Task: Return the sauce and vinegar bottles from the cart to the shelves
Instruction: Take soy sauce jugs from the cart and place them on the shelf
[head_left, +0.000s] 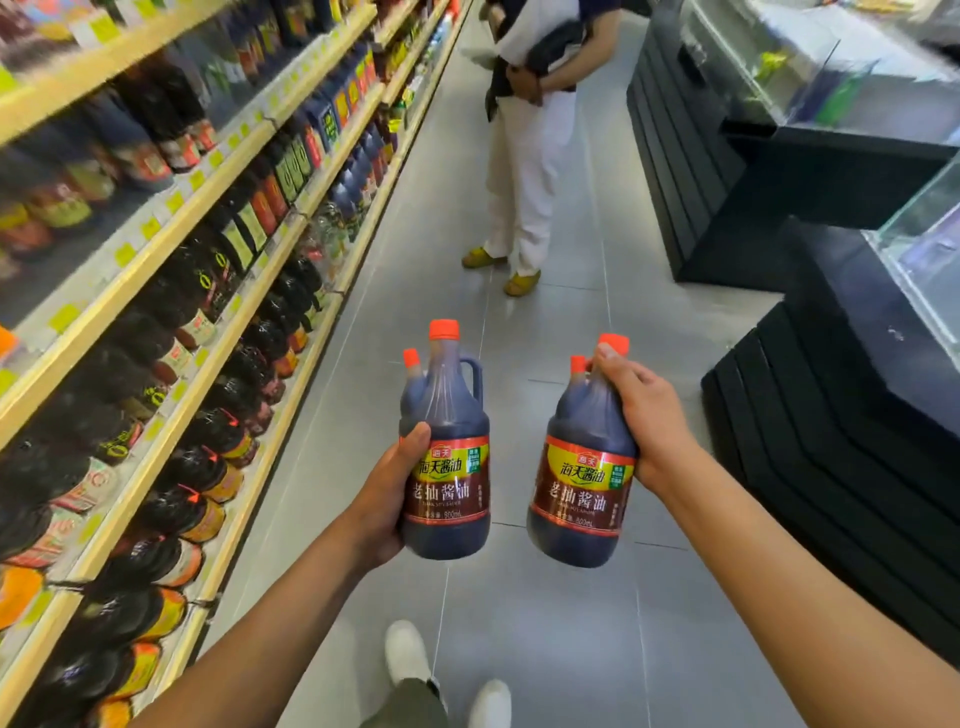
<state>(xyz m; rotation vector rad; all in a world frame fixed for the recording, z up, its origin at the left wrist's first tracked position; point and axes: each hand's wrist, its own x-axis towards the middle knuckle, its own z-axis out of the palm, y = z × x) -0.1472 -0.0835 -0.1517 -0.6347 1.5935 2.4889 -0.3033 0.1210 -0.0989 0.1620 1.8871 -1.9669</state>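
I carry two dark soy sauce bottles with orange caps and red-yellow labels over the aisle floor. My left hand (387, 499) grips the left bottle (445, 467) round its lower body, thumb on the label. My right hand (641, 415) grips the right bottle (584, 478) at its neck and handle, hiding the handle. Both bottles are upright, slightly tilted. The shelves (171, 291) full of similar dark bottles run along my left. No cart is in view.
A person in white trousers and yellow shoes (524, 171) stands ahead in the aisle. Black counters with glass cases (810, 171) line the right side. Grey tiled floor (447, 249) runs between them. My white shoes (408, 654) show below.
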